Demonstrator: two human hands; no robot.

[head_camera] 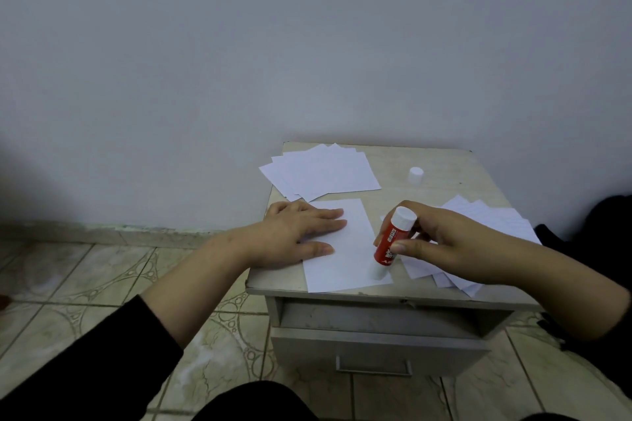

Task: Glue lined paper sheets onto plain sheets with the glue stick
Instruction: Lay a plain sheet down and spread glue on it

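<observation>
While left hand [301, 232] flattens sheet [345, 249] | right hand [441, 246] grips glue stick [390, 243]

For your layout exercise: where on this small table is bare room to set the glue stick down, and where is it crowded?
Bare top shows around the white cap, between the far paper pile and the lined sheets, up to the table back edge. Crowded: the front, with the plain sheet, both hands and the glue stick.

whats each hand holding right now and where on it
The right hand grips the glue stick around its red middle, its end down on the plain sheet. The left hand holds nothing; it rests flat on that sheet.
</observation>
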